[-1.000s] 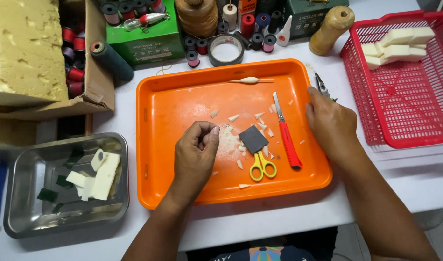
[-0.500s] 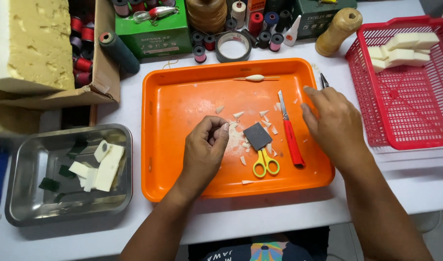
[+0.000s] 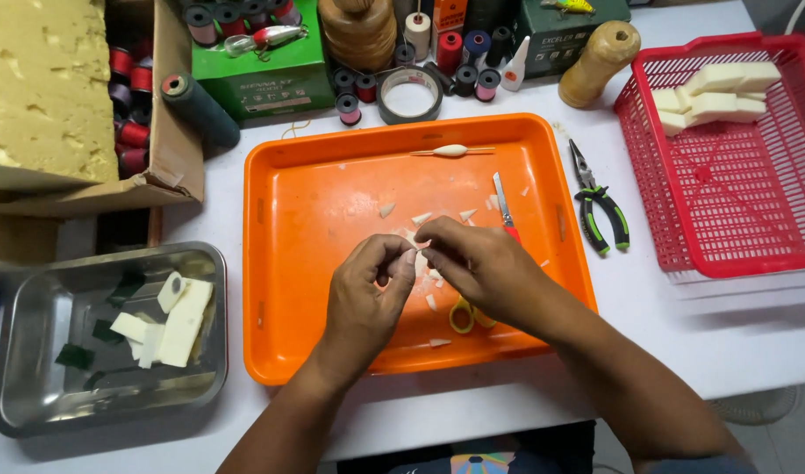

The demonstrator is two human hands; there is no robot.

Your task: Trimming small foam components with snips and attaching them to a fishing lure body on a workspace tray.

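**Both hands meet on a small white piece over the orange tray**

The left hand (image 3: 363, 294) and right hand (image 3: 477, 268) come together above the middle of the orange tray (image 3: 288, 263). Their fingertips pinch a small white piece (image 3: 419, 261) between them; the left hand's fingers curl around it from the left side, the right hand's thumb and forefinger close on it from the right. The piece is mostly hidden, so its shape cannot be told.

White chips (image 3: 420, 218) lie scattered on the tray floor just beyond the hands, toward the far edge. A yellow-handled pair of scissors (image 3: 462, 316) lies under the right wrist, partly covered. A red-handled blade (image 3: 503, 206) lies near the tray's right side, and a white float on a thin stick (image 3: 450, 151) rests along the far edge.

On the table, pliers (image 3: 600, 206) lie just off the tray's right edge, between it and a red basket (image 3: 727, 228) holding white blocks. A steel pan (image 3: 34, 351) with white and dark pieces sits at the near left corner. Thread spools (image 3: 350, 105) and a tape roll (image 3: 409, 95) line the far edge.
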